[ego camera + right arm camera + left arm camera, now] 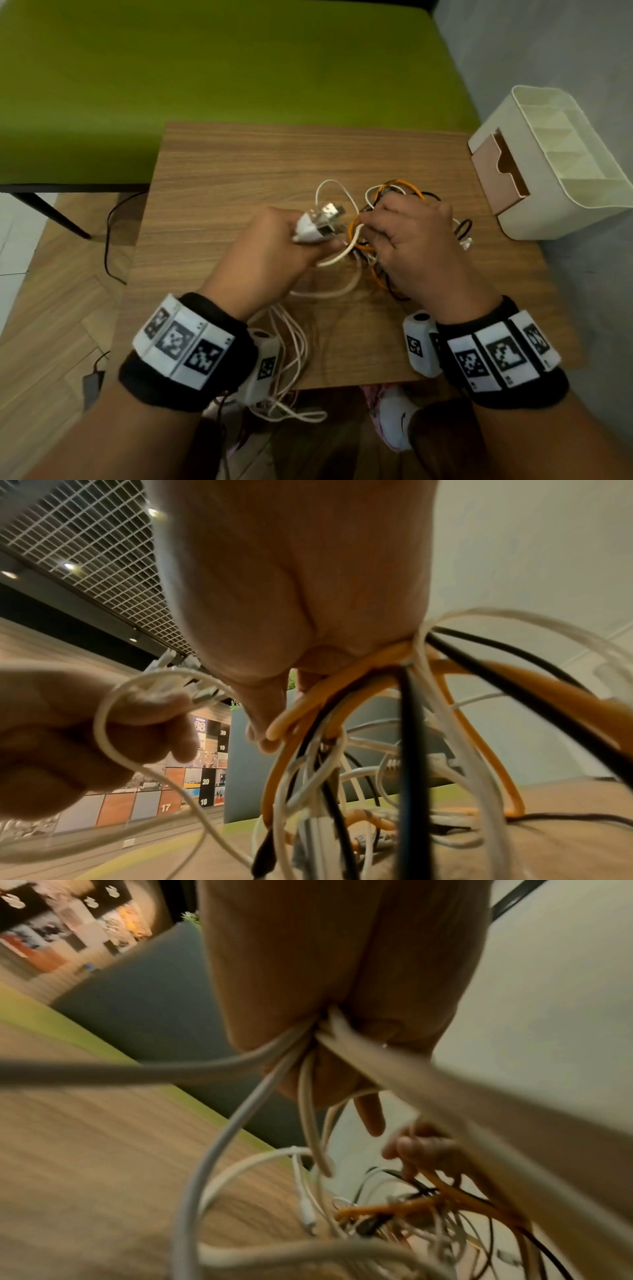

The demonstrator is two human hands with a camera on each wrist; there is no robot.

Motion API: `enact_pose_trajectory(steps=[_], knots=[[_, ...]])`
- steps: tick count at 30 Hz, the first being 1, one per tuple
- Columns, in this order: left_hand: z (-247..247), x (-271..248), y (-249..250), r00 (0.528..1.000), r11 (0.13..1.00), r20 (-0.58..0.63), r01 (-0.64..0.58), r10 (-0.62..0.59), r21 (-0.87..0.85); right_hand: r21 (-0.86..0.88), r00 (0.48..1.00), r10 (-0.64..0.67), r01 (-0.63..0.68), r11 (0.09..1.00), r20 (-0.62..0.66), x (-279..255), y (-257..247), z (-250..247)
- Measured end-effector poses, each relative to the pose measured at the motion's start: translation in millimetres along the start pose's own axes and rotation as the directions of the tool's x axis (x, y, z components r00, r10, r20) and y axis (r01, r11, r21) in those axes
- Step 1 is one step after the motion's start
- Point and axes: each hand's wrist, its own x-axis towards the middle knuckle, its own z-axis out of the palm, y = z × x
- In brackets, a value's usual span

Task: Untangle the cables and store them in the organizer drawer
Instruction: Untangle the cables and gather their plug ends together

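**Tangled cables held over the wooden table**

Nearest the body, loose white cable loops (291,346) are seen hanging off the near edge of the wooden table (212,178). Above the table, several white cables with metal plugs (322,222) are gripped in the curled left hand (270,253). Just beside it, orange, black and thin white strands of the tangle (373,253) are clutched by the right hand (411,246), fingers closed round them. Farther right, at the table's far corner, the cream organizer (561,212) is set, its pink drawer (496,171) pulled partly out
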Motion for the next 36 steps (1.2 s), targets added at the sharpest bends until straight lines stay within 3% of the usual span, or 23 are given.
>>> enact_pose_trajectory(steps=[4, 8, 12, 19, 23, 29, 33, 36], knots=[[13, -1, 7, 0.997, 0.995, 0.07, -0.047, 0.041, 0.083, -0.081, 0.999, -0.032, 0.032, 0.996, -0.005, -1, -9, 0], [10, 0, 10, 1.0, 0.987, -0.029, -0.007, 0.002, -0.163, -0.114, 0.999, -0.027, 0.029, 0.993, 0.018, -2, -11, -1], [1, 5, 7, 0.978, 0.949, -0.161, 0.08, -0.134, -0.306, -0.137, 1.0, -0.025, 0.025, 0.99, 0.005, -1, -11, 0], [5, -2, 13, 0.988, 0.984, 0.115, 0.117, -0.102, -0.132, -0.098, 1.0, -0.012, 0.011, 0.995, -0.001, 0, -13, -1], [2, -1, 12, 0.99, 0.99, 0.048, 0.137, -0.136, -0.023, -0.075, 1.0, -0.02, 0.019, 0.997, -0.005, 1, -10, 0], [3, -4, 17, 0.999, 0.999, 0.035, 0.031, -0.029, -0.044, -0.004, 0.999, -0.031, 0.032, 0.999, 0.012, 4, -9, -2], [-13, -1, 13, 0.998, 0.938, 0.02, 0.056, -0.053, -0.341, -0.039, 0.999, -0.014, 0.015, 0.999, 0.039, 4, -4, -7], [-38, 0, 3, 0.991, 0.74, -0.014, 0.09, -0.133, -0.666, -0.096, 0.994, 0.083, -0.076, 0.992, 0.07, 2, 7, -12]])
